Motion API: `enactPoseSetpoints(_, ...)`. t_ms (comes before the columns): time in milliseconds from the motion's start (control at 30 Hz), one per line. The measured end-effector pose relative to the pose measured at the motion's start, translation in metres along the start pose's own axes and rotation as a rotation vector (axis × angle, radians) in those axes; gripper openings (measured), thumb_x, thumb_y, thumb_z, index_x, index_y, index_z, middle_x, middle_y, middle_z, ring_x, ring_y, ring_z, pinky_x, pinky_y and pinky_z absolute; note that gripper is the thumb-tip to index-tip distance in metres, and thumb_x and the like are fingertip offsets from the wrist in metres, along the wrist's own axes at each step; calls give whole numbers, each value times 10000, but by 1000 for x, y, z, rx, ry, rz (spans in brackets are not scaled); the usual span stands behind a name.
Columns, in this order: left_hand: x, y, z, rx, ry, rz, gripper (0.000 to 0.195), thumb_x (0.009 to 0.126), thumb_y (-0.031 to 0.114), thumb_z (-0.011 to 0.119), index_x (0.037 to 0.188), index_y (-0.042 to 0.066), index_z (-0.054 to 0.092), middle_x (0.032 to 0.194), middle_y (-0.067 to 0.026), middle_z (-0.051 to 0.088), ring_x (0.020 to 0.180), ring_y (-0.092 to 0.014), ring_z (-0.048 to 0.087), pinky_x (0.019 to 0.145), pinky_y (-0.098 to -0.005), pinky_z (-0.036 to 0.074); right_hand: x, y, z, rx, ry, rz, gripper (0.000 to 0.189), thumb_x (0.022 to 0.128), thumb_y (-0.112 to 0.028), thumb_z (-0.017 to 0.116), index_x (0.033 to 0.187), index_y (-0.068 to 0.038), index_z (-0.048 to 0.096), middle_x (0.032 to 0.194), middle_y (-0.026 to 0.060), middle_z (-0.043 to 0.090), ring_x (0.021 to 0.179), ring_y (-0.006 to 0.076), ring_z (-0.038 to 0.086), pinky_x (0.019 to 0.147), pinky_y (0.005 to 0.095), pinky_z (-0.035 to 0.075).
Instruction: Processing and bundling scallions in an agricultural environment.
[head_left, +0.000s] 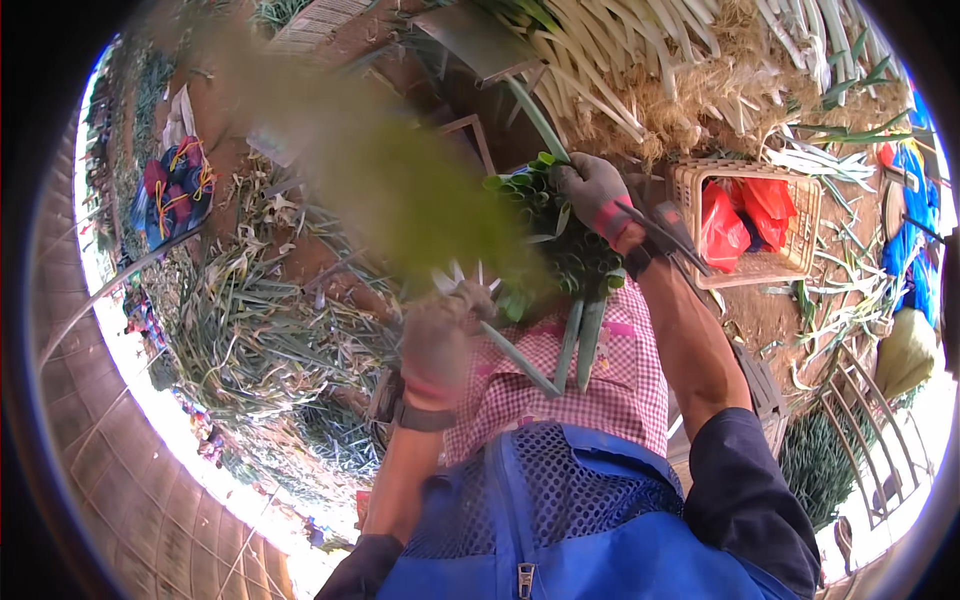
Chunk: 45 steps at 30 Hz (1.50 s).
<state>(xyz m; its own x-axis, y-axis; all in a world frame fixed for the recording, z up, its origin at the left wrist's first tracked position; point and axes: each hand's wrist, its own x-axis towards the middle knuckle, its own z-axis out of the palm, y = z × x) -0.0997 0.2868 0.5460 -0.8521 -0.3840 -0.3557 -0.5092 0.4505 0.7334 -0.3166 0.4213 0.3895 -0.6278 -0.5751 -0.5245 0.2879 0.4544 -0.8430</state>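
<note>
A thick bundle of green onions or leeks (581, 262) with cut, hollow green ends lies before my lap, over a pink checked apron (502, 375). My right hand (594, 187), in a grey and pink glove, is closed around a long green stalk (536, 116) at the bundle's upper edge. Left of the bundle is my left hand (446, 322), gloved and motion-blurred; pale tips show above its fingers and a green leaf (525, 365) extends below it. Its exact hold is unclear. A large blurred green shape (420, 187) hides part of the bundle and the ground.
Many white-stemmed leeks with roots (660, 82) are piled at the upper right. A plastic crate (806, 240) holding red bags (724, 225) stands right of my right hand. Leaf trimmings (240, 330) cover the ground at left. A metal frame (476, 139) stands just beyond the bundle.
</note>
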Motion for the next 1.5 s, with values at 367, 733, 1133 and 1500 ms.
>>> enactPoseSetpoints(367,30,3,0,-641,164,-119,214,1005,215,607,955,7,603,914,-92,647,901,-225,632,869,-344,543,-142,-18,-45,267,10,-83,206,994,-161,640,1045,29,702,793,-10,644,671,60,568,575,241,463)
enactPoseSetpoints(733,48,-90,-8,-377,87,43,119,935,117,588,967,7,620,975,-96,670,963,-226,679,1005,-391,548,-290,149,-17,-479,80,327,421,1006,-395,611,1043,8,724,806,51,672,676,131,620,655,298,511)
enactPoseSetpoints(1133,33,-78,-13,-1358,-295,-345,206,908,134,530,1064,42,629,948,-134,720,902,-258,701,864,-445,581,-197,88,72,-820,462,83,224,924,-313,646,932,-92,686,799,118,700,732,321,685,671,452,536)
enactPoseSetpoints(1500,28,-48,2,-1258,-202,-424,133,1006,222,626,989,94,659,883,-61,713,864,-217,692,814,-411,592,-258,98,63,383,643,109,359,986,-341,673,940,11,730,754,22,687,633,104,601,614,266,497)
